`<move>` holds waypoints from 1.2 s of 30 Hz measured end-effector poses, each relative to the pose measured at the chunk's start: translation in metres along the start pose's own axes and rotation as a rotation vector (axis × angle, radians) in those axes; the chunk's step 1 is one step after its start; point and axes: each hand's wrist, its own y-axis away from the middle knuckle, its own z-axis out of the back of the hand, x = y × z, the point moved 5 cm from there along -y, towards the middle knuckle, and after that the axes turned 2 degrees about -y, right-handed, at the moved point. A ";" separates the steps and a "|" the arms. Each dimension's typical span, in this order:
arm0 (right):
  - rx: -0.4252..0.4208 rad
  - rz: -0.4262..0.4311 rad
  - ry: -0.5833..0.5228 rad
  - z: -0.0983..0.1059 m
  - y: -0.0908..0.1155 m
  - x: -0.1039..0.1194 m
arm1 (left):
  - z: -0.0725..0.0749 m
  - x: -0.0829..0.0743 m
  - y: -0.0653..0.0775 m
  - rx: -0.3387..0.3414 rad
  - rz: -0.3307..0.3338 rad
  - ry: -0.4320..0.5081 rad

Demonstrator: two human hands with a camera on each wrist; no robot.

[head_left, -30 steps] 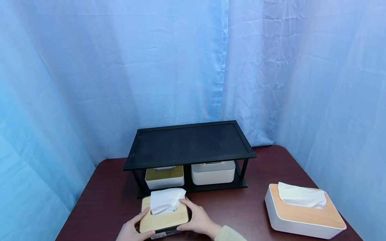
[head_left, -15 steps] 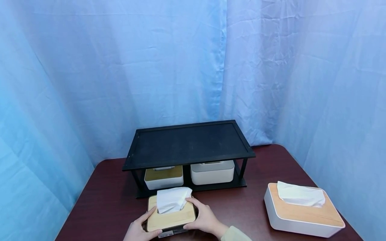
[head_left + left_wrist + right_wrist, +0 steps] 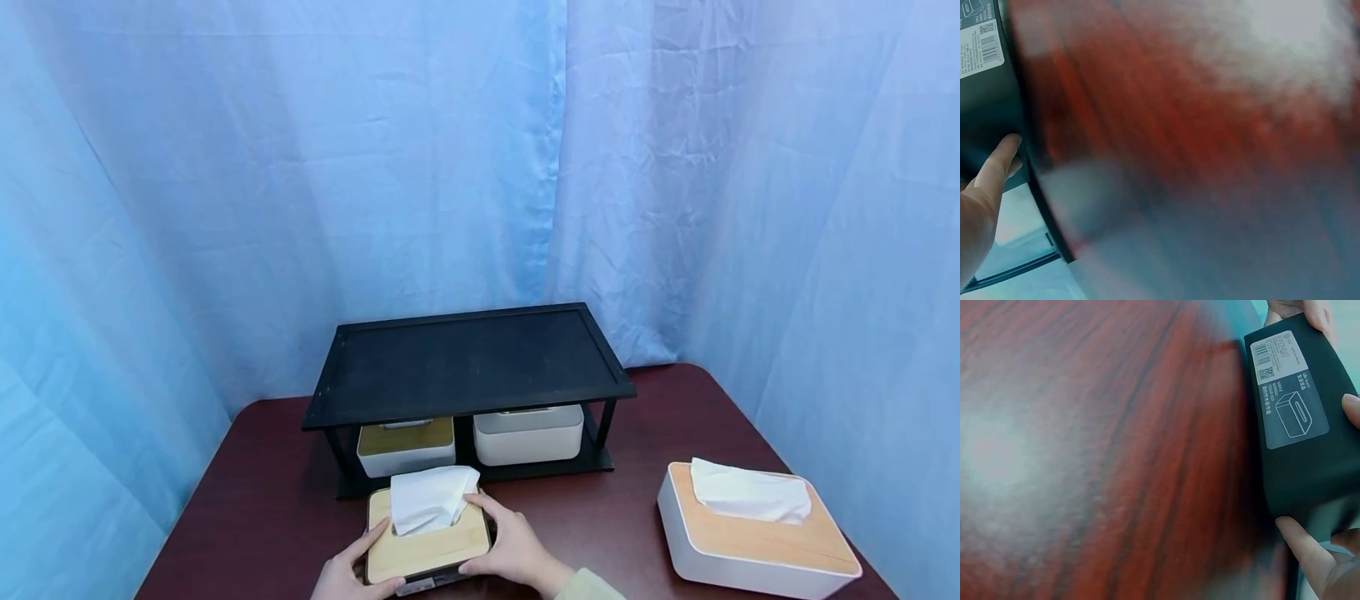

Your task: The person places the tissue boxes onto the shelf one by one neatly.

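A tissue box with a light wooden lid and black sides is between my hands at the front of the table. A white tissue sticks up from its slot. My left hand grips the left side, thumb at the front edge. From the right, my right hand holds the other side, its index finger by the tissue. In the right wrist view, the black front of the box bears a printed label. I cannot tell whether the box touches the table.
Behind stands a black two-tier rack. On its lower tier are a white tissue box with a wooden lid and an all-white one. At the right lies a larger white tissue box with a wooden top. Blue curtains surround the dark red table.
Both hands and the black-sided tissue box have shifted a little to the right, mostly in the first half second. The grip looks the same.
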 end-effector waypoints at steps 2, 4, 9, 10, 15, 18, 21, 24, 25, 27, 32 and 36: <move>-0.004 0.000 -0.012 0.000 -0.001 0.003 | 0.004 -0.003 0.003 -0.026 -0.005 -0.011; -0.015 0.012 -0.018 0.001 -0.003 0.007 | 0.009 -0.008 0.005 -0.057 -0.011 -0.042; -0.042 0.053 -0.010 0.007 -0.005 0.023 | 0.022 -0.023 0.011 -0.127 -0.016 -0.066; -0.048 0.058 -0.010 0.009 -0.005 0.027 | 0.025 -0.027 0.012 -0.139 -0.014 -0.060; -0.066 0.090 -0.018 0.019 -0.006 0.048 | 0.038 -0.045 0.021 -0.174 -0.017 0.004; -0.081 0.121 -0.018 0.024 -0.005 0.061 | 0.046 -0.056 0.030 -0.200 -0.044 0.024; -0.108 0.161 -0.006 0.029 -0.004 0.074 | 0.054 -0.066 0.038 -0.233 -0.078 0.014; -0.132 0.203 0.006 0.035 -0.002 0.088 | 0.062 -0.077 0.047 -0.278 -0.135 -0.021; -0.140 0.217 0.008 0.038 -0.002 0.093 | 0.064 -0.080 0.049 -0.292 -0.155 -0.033; -0.151 0.249 0.006 0.043 -0.001 0.102 | 0.069 -0.087 0.053 -0.336 -0.209 -0.073; -0.168 0.300 -0.006 0.056 -0.005 0.116 | 0.079 -0.104 0.053 -0.466 -0.370 -0.169; -0.150 0.278 -0.056 0.059 -0.011 0.112 | 0.081 -0.109 0.044 -0.500 -0.447 -0.181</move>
